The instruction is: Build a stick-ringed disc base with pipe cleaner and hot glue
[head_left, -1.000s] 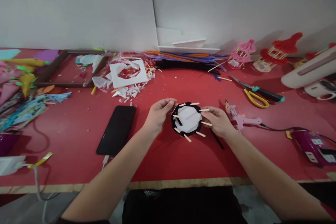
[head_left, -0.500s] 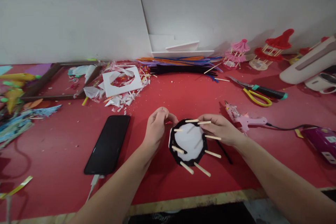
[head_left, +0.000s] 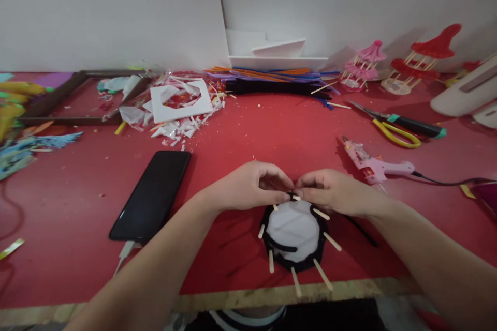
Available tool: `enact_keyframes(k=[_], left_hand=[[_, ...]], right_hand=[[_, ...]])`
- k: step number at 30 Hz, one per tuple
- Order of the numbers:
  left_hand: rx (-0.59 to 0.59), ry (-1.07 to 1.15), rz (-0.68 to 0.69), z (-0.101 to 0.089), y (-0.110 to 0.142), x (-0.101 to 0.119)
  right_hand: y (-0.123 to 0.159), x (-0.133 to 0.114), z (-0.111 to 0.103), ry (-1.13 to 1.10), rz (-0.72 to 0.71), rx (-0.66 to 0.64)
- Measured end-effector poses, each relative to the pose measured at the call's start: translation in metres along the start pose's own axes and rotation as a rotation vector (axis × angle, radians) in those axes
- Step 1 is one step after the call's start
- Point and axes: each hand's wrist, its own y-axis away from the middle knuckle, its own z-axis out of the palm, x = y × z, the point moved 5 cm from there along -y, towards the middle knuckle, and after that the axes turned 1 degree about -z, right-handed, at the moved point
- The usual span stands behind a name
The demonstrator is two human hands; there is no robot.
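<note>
A white craft base [head_left: 293, 225] lies near the table's front edge, its rim wrapped in a black pipe cleaner [head_left: 283, 247] with one loose end curving over the white face. Several thin wooden sticks [head_left: 323, 275] stand up around the rim, leaning outward in the view. At the far side of the rim my left hand [head_left: 250, 186] is closed, thumb and fingers pinching the edge. Close beside it, my right hand [head_left: 336, 191] pinches the same far edge. What lies exactly between the fingertips is hidden. A black strand [head_left: 361, 230] sticks out beneath my right hand.
A phone [head_left: 151, 196] on a cable lies left. At right are a pink glue gun [head_left: 378, 165], cutting pliers [head_left: 392, 119] with yellow and black handles, and small pink [head_left: 363, 67] and red [head_left: 421, 62] stick models. Pipe cleaners [head_left: 272, 80] and white scraps [head_left: 180, 101] lie behind.
The craft base has turned and come closer to the front edge. My left hand has moved right, from its left side to the far rim beside my right hand. The view has shifted slightly.
</note>
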Motion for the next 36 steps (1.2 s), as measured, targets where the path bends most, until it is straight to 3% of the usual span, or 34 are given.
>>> enact_keyframes(k=[5, 16, 23, 27, 30, 33, 36], left_hand=[[-0.021, 0.001, -0.038, 0.006, -0.001, -0.002], [-0.030, 0.014, 0.019, 0.007, -0.005, 0.001], [0.067, -0.134, -0.009, 0.001, -0.002, 0.002], [0.057, -0.131, -0.016, 0.001, 0.000, 0.002], [0.132, -0.086, -0.033, -0.001, 0.000, 0.002], [0.245, -0.036, 0.018, -0.006, 0.000, 0.007], [0.251, 0.044, 0.095, -0.008, 0.000, 0.012]], right_hand=[[0.001, -0.002, 0.006, -0.026, -0.002, -0.036], [0.000, -0.006, 0.004, -0.010, -0.054, -0.010], [0.000, -0.003, -0.002, 0.005, -0.013, 0.012], [-0.001, -0.001, -0.003, 0.011, -0.021, 0.006], [-0.002, 0.002, -0.001, -0.027, -0.016, -0.023], [-0.001, 0.003, -0.001, -0.038, -0.025, -0.024], [-0.001, 0.003, -0.003, -0.038, -0.012, 0.007]])
